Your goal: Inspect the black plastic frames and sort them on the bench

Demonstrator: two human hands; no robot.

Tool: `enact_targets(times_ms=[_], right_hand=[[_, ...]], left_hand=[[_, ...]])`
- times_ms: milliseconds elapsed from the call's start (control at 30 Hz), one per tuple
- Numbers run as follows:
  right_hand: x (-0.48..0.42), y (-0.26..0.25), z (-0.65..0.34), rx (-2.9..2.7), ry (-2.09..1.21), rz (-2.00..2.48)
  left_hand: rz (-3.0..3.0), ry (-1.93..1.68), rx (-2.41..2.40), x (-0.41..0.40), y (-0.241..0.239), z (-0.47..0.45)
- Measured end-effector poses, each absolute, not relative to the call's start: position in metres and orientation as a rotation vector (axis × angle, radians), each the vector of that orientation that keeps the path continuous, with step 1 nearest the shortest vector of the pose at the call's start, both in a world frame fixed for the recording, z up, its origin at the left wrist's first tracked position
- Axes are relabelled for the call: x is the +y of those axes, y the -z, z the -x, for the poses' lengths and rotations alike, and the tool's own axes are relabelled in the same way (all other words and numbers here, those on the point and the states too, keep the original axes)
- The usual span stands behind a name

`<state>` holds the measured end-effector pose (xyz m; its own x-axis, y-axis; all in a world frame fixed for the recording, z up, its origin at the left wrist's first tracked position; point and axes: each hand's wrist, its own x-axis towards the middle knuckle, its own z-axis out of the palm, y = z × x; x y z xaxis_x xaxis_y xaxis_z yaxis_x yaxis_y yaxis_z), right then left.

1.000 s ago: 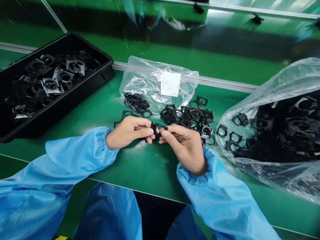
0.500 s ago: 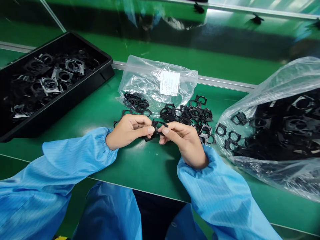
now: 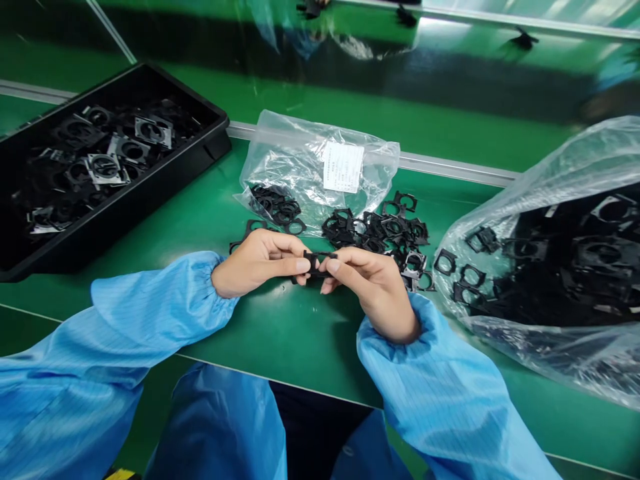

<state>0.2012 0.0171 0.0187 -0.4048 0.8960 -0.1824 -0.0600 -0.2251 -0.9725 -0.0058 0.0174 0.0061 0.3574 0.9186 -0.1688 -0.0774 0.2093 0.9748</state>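
My left hand and my right hand meet fingertip to fingertip over the green table. Both pinch one small black plastic ring part, held edge-on between thumbs and forefingers. Just beyond the hands lies a loose pile of the same black ring parts. Both arms wear blue sleeves.
A black tray with several black and silver parts stands at the left. A small clear bag with a white label lies behind the pile. A large clear bag full of black parts fills the right side. A metal rail crosses behind.
The part between my fingers has been turned from showing its ring opening to lying edge-on. Both hands stay in the same place.
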Motion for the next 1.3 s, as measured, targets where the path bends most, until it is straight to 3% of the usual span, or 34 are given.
enact_targets(times_ms=[767,1300], right_hand=[[0.016,-0.01,-0.202,-1.349,-1.566,1.067],[0.022,-0.008,-0.207,-1.094,-2.013,0.874]], left_hand=[[-1.152,-0.882,1.051,0.015,-0.008,0.003],[-1.124,-0.871,0.879,0.018,-0.005,0.007]])
